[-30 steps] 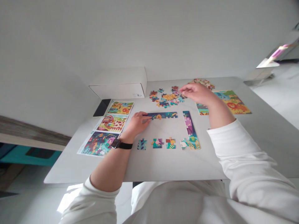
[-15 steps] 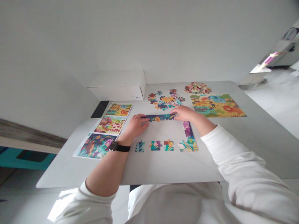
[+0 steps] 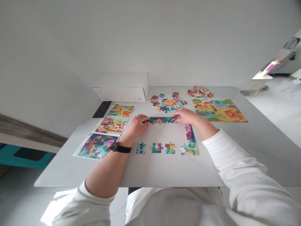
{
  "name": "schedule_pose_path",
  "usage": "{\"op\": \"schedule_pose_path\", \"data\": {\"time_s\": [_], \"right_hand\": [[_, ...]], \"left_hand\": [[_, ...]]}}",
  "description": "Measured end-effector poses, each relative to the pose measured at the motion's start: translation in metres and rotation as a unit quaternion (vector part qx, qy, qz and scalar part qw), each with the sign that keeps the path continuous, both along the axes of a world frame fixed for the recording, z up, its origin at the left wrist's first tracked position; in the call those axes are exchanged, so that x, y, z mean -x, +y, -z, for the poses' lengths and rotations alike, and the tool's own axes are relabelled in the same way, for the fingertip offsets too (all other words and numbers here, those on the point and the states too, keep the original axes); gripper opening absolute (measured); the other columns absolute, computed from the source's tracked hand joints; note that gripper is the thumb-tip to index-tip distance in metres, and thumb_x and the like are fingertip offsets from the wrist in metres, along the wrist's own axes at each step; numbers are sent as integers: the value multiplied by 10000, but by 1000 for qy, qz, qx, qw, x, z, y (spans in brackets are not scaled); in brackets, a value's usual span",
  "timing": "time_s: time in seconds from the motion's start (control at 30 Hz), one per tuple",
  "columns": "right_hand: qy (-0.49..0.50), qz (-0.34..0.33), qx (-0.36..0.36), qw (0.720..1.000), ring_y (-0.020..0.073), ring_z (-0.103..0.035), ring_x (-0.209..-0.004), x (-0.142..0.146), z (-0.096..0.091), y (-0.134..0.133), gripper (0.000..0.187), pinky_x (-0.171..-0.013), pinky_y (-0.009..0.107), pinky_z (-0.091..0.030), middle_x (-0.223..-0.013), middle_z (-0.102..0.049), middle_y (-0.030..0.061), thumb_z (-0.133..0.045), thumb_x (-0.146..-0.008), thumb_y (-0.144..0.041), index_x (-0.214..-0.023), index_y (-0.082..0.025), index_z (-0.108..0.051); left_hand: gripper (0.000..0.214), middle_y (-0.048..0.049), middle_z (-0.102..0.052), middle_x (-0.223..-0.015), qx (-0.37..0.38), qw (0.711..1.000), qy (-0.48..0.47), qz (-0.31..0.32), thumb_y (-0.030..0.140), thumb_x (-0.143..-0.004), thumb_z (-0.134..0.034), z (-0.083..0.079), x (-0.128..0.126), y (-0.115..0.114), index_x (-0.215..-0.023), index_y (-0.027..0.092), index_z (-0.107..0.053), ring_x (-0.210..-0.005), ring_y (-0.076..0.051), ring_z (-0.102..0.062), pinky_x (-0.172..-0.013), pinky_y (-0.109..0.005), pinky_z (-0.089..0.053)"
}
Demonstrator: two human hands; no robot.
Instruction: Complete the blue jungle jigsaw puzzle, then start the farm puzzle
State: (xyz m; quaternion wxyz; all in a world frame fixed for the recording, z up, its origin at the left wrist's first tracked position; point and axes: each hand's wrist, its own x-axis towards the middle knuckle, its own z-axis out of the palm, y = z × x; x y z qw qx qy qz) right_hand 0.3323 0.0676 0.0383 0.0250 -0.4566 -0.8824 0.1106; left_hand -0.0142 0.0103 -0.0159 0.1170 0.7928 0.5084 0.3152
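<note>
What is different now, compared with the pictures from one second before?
The right hand moved from the loose pile of colourful puzzle pieces toward the person, to the right end of the dark blue strip of joined puzzle pieces. Whether it brought a piece is unclear. The left hand stayed at the strip's left end. Nothing else moved.

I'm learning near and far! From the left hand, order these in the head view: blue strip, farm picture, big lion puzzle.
1. Blue strip: touching the left hand, on its right.
2. Farm picture: just left of it.
3. Lion puzzle: far across, on the right.
</note>
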Motion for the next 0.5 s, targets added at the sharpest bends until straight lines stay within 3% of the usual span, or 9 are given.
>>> {"op": "schedule_pose_path", "data": {"time_s": [0.17,0.33,0.5], "right_hand": [[67,106,-4,992,264,-776,-1128,-24,-18,9,304,-1007,353,-578,-1260,-831,85,-781,-946,-270,-1245,-248,-832],[144,221,-6,965,225,-789,-1016,-68,-37,20,275,-961,335,-601,-1150,-849,97,-741,-961,-240,-1218,-195,-825],[159,286,-20,945,222,-792,-972,-105,-51,17,310,-955,337,-608,-1144,-854,78,-747,-942,-287,-1233,-218,-824]], "left_hand": [[310,-90,-750,-1233,-31,999,-27,-29,315,-992,-609,-10,0,-5,-1229,231,-791,-1173,-255,-716,-1118,-432,-576],[359,-86,-759,-1242,-32,997,-36,-61,335,-994,-587,-14,3,-6,-1289,222,-758,-1143,-248,-723,-1101,-416,-576],[373,-83,-762,-1232,-26,997,-35,-63,346,-987,-587,-15,3,-8,-1301,227,-749,-1097,-243,-727,-1055,-394,-588]]}}
